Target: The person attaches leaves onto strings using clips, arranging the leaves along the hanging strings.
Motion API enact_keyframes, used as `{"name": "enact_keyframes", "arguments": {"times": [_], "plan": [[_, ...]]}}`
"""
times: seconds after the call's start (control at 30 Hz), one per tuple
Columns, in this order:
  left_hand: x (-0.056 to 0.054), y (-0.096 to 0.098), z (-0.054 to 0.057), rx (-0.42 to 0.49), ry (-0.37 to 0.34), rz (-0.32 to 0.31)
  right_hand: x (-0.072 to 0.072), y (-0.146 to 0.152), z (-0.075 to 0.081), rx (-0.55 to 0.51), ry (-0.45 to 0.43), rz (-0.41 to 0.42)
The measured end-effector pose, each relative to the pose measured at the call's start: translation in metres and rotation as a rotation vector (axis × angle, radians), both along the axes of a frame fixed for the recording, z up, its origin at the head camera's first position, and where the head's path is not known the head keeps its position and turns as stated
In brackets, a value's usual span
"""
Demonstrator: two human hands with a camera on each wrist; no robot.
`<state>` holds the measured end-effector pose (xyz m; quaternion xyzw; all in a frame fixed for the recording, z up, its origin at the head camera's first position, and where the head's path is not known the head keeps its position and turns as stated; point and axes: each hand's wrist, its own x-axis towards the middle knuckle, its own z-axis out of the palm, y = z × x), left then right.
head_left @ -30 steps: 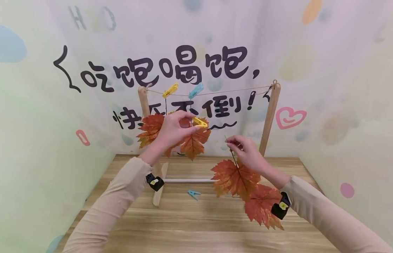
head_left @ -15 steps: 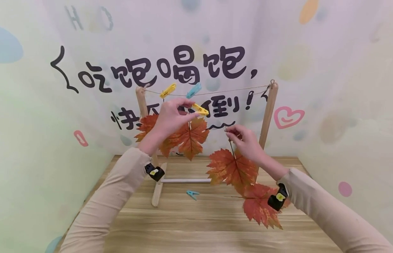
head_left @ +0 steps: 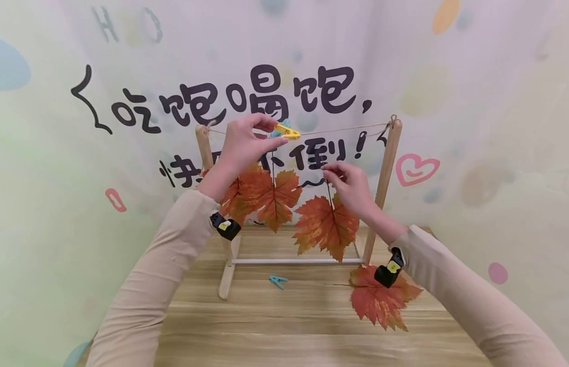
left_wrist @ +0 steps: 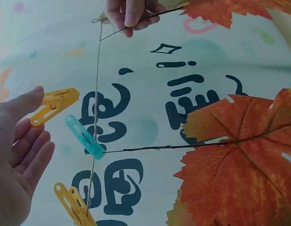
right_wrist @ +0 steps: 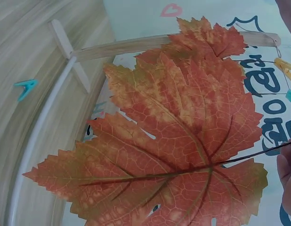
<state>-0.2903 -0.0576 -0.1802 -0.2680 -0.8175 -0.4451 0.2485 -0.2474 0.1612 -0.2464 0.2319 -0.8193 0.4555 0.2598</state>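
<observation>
My left hand (head_left: 247, 142) pinches a yellow clothespin (head_left: 289, 132) between thumb and fingers, close to the string (head_left: 344, 129). In the left wrist view that yellow clothespin (left_wrist: 53, 104) is left of the string, apart from it. Lower down and to the right, my right hand (head_left: 353, 188) pinches the dark stem of an orange-red maple leaf (head_left: 327, 224), which hangs below the fingers. On the string, a blue clothespin (left_wrist: 84, 136) holds the stem of another maple leaf (head_left: 277, 196). Beside it, a second yellow clothespin (left_wrist: 72, 205) also grips the string; my left hand hides it in the head view.
Wooden posts (head_left: 384, 188) carry the string, and a white rod (head_left: 293, 261) joins them low down. On the wooden table (head_left: 266, 331) lie a blue clothespin (head_left: 278, 282) and a red maple leaf (head_left: 380, 300), the latter under my right wrist. A printed backdrop stands behind.
My left hand has risen with the yellow clothespin from in front of the hanging leaves to string height. My right hand has lifted its leaf up and slightly left, off the table leaf.
</observation>
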Motion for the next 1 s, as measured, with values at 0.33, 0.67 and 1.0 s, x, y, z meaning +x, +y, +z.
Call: {"name": "enact_keyframes", "arguments": {"times": [0.33, 0.67, 1.0], "plan": [[-0.009, 0.008, 0.01, -0.022, 0.023, 0.054, -0.045, 0.0, -0.006, -0.074, -0.06, -0.026], [-0.016, 0.015, 0.021, -0.008, 0.053, 0.073, -0.06, -0.01, 0.003, -0.143, -0.079, -0.034], [-0.024, 0.024, 0.015, -0.04, 0.079, 0.13, -0.069, -0.016, 0.008, -0.141, -0.092, -0.081]]}}
